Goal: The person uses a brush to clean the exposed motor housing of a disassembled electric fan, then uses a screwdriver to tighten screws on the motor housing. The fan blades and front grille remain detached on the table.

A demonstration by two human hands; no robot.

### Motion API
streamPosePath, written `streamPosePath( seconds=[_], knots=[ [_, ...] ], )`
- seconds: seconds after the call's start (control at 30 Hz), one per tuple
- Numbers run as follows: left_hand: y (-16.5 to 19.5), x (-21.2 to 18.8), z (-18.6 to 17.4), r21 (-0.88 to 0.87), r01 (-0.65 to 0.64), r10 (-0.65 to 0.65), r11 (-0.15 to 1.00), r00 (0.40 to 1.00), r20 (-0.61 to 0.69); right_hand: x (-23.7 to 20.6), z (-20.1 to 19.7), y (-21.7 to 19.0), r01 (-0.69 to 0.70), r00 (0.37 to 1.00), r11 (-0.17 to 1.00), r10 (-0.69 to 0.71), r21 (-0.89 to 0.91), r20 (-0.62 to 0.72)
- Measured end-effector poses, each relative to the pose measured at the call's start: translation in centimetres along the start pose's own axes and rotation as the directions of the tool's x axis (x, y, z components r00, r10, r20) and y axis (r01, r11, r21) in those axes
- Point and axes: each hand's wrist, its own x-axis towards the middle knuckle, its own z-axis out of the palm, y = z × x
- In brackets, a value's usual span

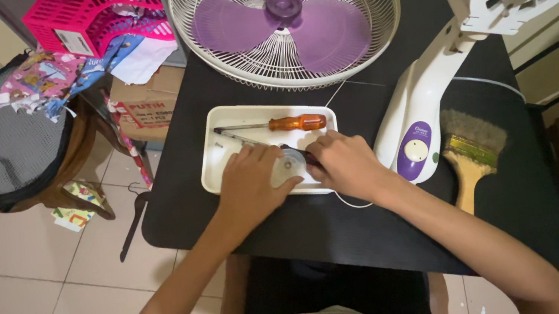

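Note:
Both of my hands rest over a white rectangular tray (220,143) on a black table (317,224). My left hand (250,181) and my right hand (345,163) meet around a small round whitish part (288,169); my fingers touch it, and a dark piece shows beside my right fingers. An orange-handled screwdriver (295,123) lies across the tray's far side, with a thin metal tool (238,139) under it. My hands hide most of the round part.
A fan grille with purple blades (286,19) lies flat at the table's back. The white fan body with motor (489,0) stands at right, a paintbrush (473,153) beside it. On the left are a pink basket (95,15), a cardboard box and a mesh-seat chair (5,150).

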Motion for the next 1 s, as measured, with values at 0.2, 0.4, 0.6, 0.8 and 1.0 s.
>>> streamPosePath(
  seconds=[0.2, 0.4, 0.6, 0.8, 1.0],
  knots=[
    [0.0, 0.3, 1.4, -0.134, 0.113, -0.097, 0.984, 0.988, 0.119, -0.8, -3.0, 1.4, -0.028, 0.983, 0.976, 0.067, 0.217, -0.171],
    [-1.4, 0.3, -0.5, -0.204, 0.092, -0.121, 0.975, 0.983, -0.135, -3.4, -8.0, 2.4, -0.241, 0.931, 0.863, 0.335, 0.445, -0.145],
    [-4.7, 1.6, -3.7, -0.124, 0.182, -0.194, 0.976, 0.976, -0.096, -5.8, -10.7, 2.5, -0.181, 0.939, 0.9, 0.278, 0.397, -0.202],
    [-6.5, 2.2, -1.9, -0.026, 0.263, -0.253, 0.964, 0.946, 0.2, -4.8, -10.0, 1.9, -0.133, 0.922, 0.948, 0.225, 0.288, -0.316],
    [-8.0, 3.1, 1.5, 0.062, 0.196, -0.206, 0.979, 0.934, 0.291, -2.1, -10.0, 1.7, -0.037, 0.904, 0.919, 0.198, 0.393, -0.379]
  ],
)
